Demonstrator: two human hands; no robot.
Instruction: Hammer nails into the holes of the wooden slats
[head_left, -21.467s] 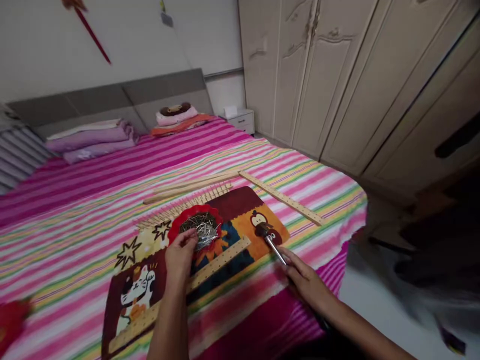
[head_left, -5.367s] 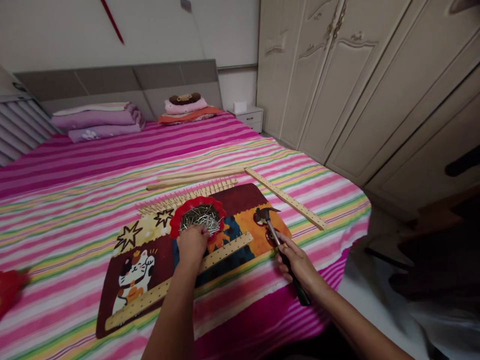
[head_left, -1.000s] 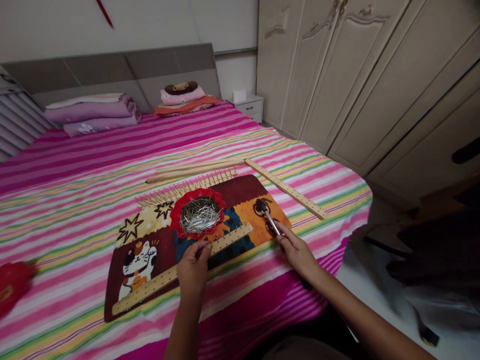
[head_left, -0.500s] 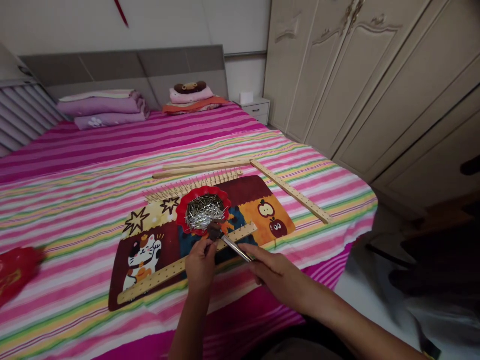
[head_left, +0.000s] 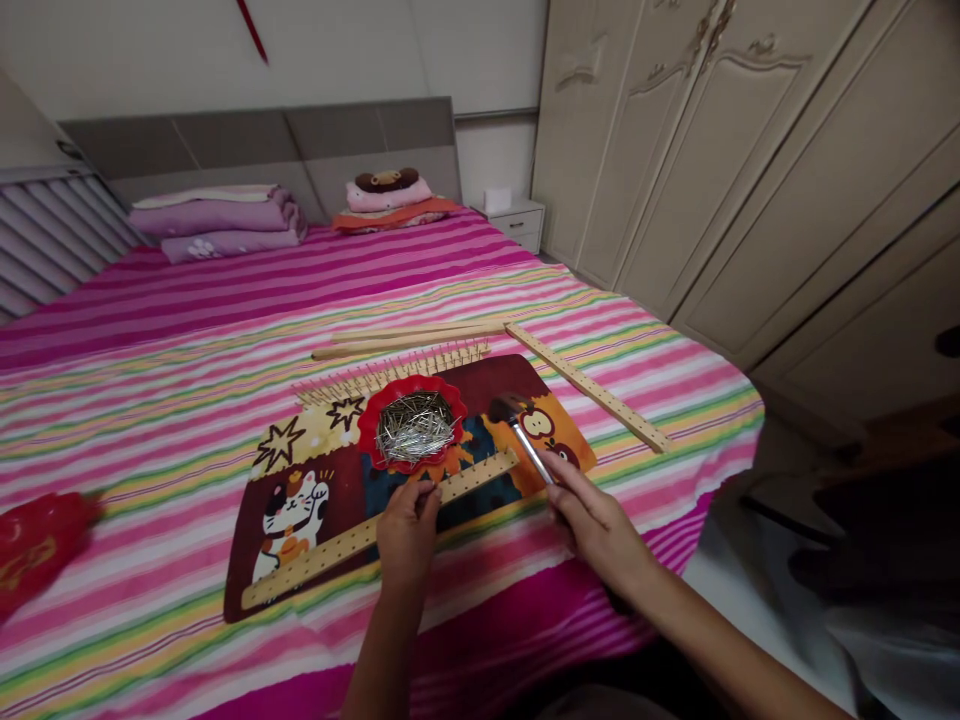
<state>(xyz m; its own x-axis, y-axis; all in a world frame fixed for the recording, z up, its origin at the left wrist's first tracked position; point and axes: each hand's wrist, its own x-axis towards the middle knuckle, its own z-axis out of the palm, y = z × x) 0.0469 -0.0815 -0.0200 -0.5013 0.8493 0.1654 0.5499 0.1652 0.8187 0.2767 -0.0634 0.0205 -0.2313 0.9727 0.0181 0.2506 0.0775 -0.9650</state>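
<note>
My right hand (head_left: 596,520) is wrapped round the shiny metal handle of a hammer (head_left: 532,450); its dark head is blurred and raised above the right part of the printed mat (head_left: 487,375). My left hand (head_left: 407,525) has thumb and fingers pinched together at the wooden strip (head_left: 319,558); whatever sits between the fingertips is too small to make out. Rows of small holes run along this strip, and a few nails stand up at its right end. Just beyond my left hand is a red scalloped bowl (head_left: 369,428) full of loose nails (head_left: 416,425).
Behind the bowl lies a strip studded with upright nails (head_left: 390,372). Plain wooden strips (head_left: 420,333) and a holed strip (head_left: 589,388) rest farther back and right on the striped bed. A red object (head_left: 41,550) is at far left, folded bedding (head_left: 225,215) by the headboard.
The hammer has swung up and to the right, away from my left fingertips, along with my right hand. My left hand stays pinched at the strip. The view has shifted slightly.
</note>
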